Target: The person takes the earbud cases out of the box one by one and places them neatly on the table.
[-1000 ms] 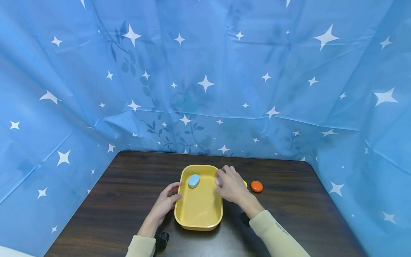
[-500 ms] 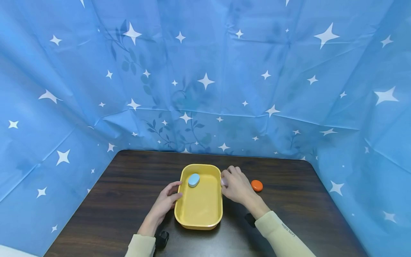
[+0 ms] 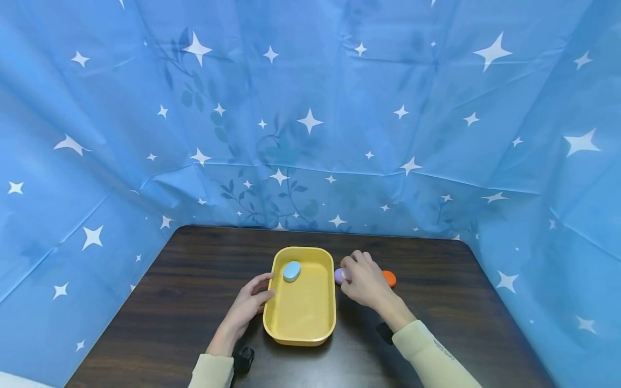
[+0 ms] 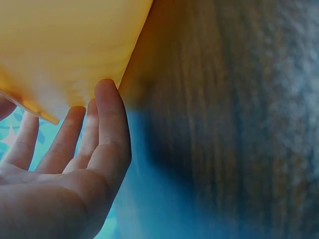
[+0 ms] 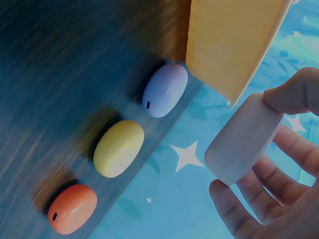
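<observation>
The fingers of my left hand (image 3: 245,307) lie nearly straight against the outer left wall of a yellow tray (image 3: 301,340), the thumb at its rim. My right hand (image 3: 366,280) pinches a whitish rounded oval piece (image 5: 244,139) between thumb and fingers, to the right of the tray. Its kind does not show. Below it on the table a purple oval piece (image 5: 165,90), a yellow one (image 5: 118,149) and an orange one (image 5: 73,209) form a row. The purple and orange pieces have a small dark slot. Inside the tray, near its far left, sits a light blue oval piece (image 3: 292,271).
A dark wood-grain table (image 3: 160,302) carries everything. Behind and along its sides hangs a blue curtain (image 3: 339,134) with white stars. Each wrist wears a small black device, such as the left one (image 3: 244,360).
My right hand has moved right, away from the tray's right rim, with the whitish piece in it. The purple piece now shows beside the tray. My left hand and the tray stay put.
</observation>
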Demonstrator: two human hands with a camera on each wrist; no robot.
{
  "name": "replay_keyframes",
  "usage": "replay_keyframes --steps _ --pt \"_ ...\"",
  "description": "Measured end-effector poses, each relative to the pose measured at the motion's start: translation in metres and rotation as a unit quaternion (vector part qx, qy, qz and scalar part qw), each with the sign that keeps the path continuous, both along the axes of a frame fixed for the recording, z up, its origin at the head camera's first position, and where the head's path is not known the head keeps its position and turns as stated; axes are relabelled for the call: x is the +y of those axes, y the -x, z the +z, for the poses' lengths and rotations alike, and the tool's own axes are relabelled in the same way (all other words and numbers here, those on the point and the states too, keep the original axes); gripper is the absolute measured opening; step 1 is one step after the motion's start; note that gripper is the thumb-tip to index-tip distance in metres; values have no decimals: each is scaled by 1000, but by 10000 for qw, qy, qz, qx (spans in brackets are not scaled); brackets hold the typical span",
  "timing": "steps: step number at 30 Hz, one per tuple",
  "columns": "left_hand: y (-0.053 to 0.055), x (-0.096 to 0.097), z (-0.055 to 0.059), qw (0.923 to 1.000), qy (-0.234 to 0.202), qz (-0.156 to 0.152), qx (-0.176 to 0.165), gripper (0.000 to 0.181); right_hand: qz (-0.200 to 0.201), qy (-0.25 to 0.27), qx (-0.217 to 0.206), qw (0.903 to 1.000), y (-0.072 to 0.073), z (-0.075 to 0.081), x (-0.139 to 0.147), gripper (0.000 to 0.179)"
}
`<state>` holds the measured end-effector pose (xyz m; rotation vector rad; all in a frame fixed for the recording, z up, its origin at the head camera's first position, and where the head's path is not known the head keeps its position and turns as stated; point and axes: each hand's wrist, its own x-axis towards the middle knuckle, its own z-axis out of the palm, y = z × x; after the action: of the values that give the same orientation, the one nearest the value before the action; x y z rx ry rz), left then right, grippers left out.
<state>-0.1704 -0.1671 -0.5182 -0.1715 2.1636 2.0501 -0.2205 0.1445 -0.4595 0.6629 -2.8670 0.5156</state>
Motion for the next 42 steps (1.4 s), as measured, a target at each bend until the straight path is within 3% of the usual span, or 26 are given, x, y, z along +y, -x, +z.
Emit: replay_keyframes --steps 25,42 --pt "2 0 3 9999 121 -16 57 44 -104 25 103 9999 -2 -2 16 32" --pt "4 -2 3 9996 -214 -150 -132 44 -288 -210 354 9987 1 -7 37 32"
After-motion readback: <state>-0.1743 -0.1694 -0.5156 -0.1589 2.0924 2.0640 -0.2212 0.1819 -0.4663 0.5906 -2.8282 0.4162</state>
